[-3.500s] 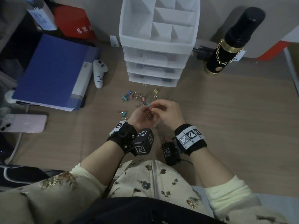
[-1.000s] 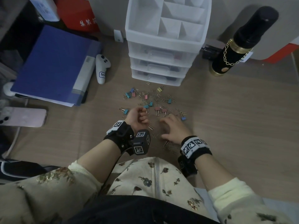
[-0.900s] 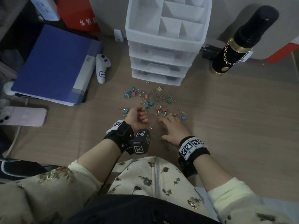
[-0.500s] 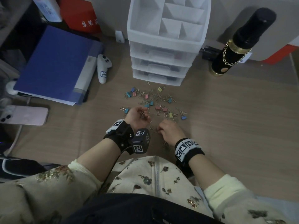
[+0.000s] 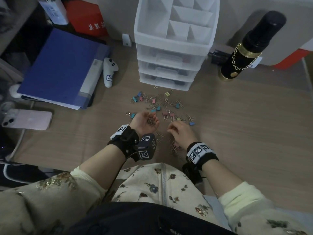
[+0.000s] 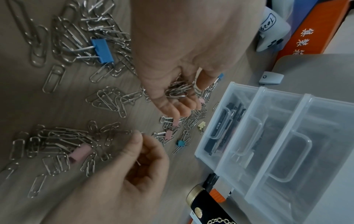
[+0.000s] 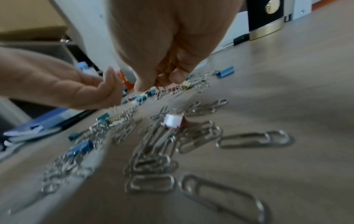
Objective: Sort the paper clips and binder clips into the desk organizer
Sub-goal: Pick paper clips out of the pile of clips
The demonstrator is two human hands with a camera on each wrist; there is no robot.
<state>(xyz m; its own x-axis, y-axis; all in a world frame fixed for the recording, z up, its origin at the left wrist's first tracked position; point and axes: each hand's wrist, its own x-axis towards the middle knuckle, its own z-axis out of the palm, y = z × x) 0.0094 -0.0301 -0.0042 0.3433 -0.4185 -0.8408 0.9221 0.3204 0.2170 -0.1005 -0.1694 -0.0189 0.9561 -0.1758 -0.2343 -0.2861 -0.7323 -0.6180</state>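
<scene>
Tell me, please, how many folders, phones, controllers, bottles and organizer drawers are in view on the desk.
Blue folder: 1
Pink phone: 1
White controller: 1
Black and gold bottle: 1
Organizer drawers: 3, all closed
Total: 7

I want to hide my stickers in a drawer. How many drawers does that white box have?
3, stacked under the open top tray of the desk organizer: the top drawer, the middle drawer and the bottom drawer. All are pushed in. None seems hidden.
</scene>
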